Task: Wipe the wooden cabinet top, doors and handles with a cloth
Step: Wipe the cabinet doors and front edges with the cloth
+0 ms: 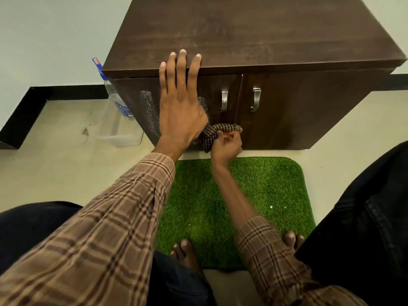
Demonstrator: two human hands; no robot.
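A low dark wooden cabinet (254,34) stands against the wall, its two doors closed. Each door has a metal handle: the left handle (224,100) and the right handle (255,98). My left hand (180,100) lies flat with spread fingers, fingertips resting on the front edge of the top and palm over the left door. My right hand (226,145) grips a checked brown cloth (217,131) and presses it against the lower part of the left door, near the gap between the doors.
A green grass-like mat (254,195) lies on the floor in front of the cabinet, with my bare toes on its near edge. A clear plastic bottle with a blue cap (114,93) stands in a transparent tub (123,131) left of the cabinet. Black skirting runs along the wall.
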